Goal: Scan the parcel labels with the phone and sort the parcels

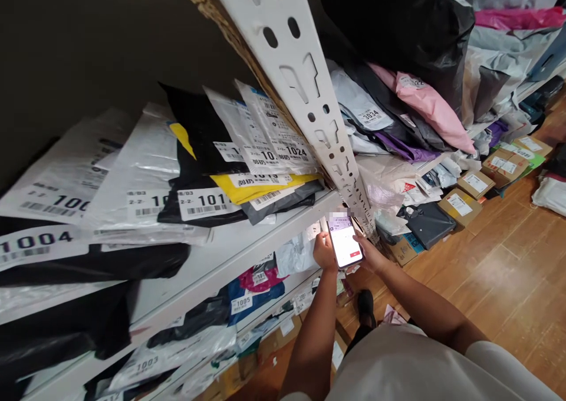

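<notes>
A smartphone [344, 240] with a lit white screen is held low in front of me by both hands. My left hand [324, 250] grips its left edge. My right hand [368, 252] holds the right edge from below. The phone sits just under the white perforated shelf upright [300, 76]. Beside it on the white shelf [247, 242] lie numbered mail bags: a black and yellow parcel [207, 171] labelled 101-something and a white bag marked 1024 [283, 135].
More black, pink, purple and grey mail bags [424, 100] are piled on the shelf to the right. Cardboard boxes [475, 184] line the wooden floor [508, 271] along the shelving. Lower shelves hold parcels such as a blue bag labelled 1005 [252, 295]. My foot [365, 306] is below.
</notes>
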{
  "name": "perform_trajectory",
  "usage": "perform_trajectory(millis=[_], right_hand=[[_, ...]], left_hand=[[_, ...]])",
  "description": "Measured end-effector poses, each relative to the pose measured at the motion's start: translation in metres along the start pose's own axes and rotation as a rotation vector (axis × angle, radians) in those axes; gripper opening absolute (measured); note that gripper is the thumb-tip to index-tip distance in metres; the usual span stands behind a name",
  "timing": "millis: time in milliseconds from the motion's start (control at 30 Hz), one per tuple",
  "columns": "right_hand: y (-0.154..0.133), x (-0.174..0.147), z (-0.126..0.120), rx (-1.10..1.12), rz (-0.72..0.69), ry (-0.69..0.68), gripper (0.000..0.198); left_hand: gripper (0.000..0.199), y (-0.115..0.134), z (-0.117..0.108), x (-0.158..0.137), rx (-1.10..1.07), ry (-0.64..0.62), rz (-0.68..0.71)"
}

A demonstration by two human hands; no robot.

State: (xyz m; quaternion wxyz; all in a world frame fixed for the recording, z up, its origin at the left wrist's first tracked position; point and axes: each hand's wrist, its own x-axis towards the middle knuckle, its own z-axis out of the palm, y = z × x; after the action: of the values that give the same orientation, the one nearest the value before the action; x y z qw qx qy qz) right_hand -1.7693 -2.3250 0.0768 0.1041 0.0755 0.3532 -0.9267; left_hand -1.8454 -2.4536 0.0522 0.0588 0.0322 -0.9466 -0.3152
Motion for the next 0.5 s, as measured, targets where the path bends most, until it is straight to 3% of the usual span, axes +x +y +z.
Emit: perform_trajectory(millis=[500], right_hand=[[-0.0043, -0.0002, 0.0036, -0.018, 0.007, 0.021, 0.049]], left_hand=[[0.009, 0.0036, -0.0027, -0.0012, -0.101, 0.022, -0.025]])
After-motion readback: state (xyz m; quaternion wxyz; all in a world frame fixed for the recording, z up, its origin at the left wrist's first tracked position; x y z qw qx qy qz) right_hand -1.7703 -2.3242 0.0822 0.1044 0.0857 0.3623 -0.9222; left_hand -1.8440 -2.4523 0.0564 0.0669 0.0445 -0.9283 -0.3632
